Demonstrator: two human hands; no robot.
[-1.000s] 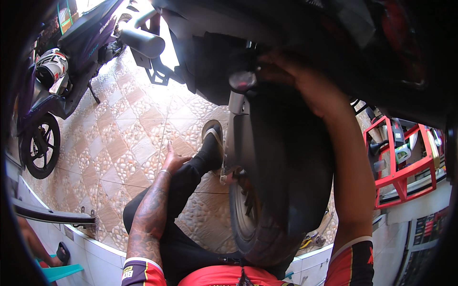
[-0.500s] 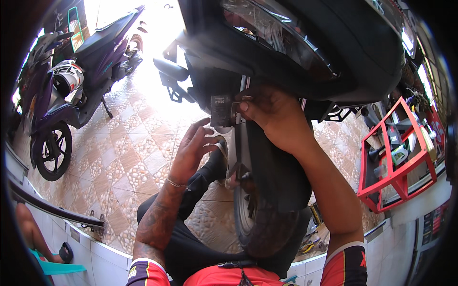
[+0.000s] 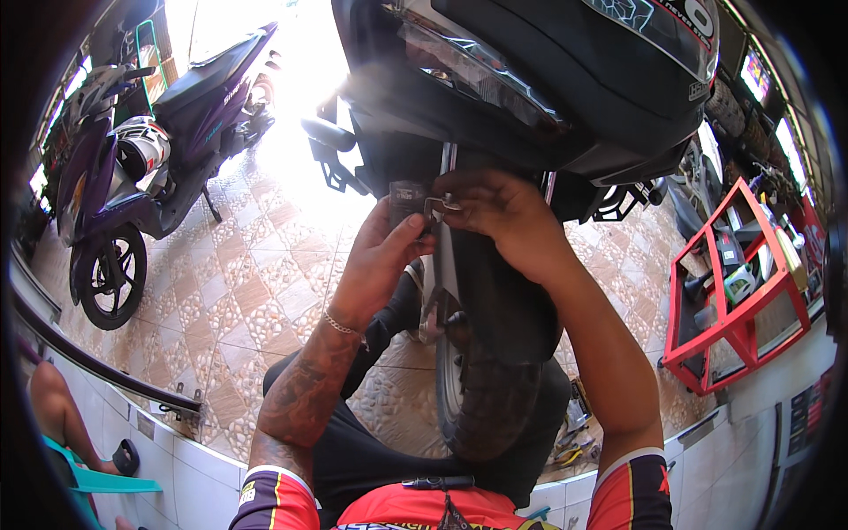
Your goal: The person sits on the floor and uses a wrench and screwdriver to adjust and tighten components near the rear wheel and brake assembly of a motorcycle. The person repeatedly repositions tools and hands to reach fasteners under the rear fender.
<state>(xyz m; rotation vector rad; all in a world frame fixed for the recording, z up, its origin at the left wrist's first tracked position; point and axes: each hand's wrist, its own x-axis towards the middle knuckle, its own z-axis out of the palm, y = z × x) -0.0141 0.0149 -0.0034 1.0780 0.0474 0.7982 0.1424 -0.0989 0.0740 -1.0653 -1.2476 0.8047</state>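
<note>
From the head camera, everything centres on the front wheel of a dark motorbike, standing between the person's knees, and here are both hands working above it! The thing to watch, a small dark rectangular box, sits up and to the left of that front wheel, near the fork. The left hand, a chain bracelet at its wrist, has it: thumb pressed to the box's lower face, the other fingers curled in around it, partly hidden behind. Right beside the box, above the front wheel, the right hand comes in with thumb and forefinger pinching a thin bent metal piece; its remaining fingers are bent in shadow, and how tightly they press together I cannot tell. The metal piece is right up against the box's edge, though whether the two are joined cannot be made out. Out to the left of the front wheel, well apart, stands a purple scooter carrying a white-and-black helmet. Off to the wheel's right, a red metal frame has a green-and-white bottle inside it, and close by the wheel on that same side lie yellow-handled pliers. Far to the wheel's lower left, another person's bare leg shows beside a turquoise stool.
</note>
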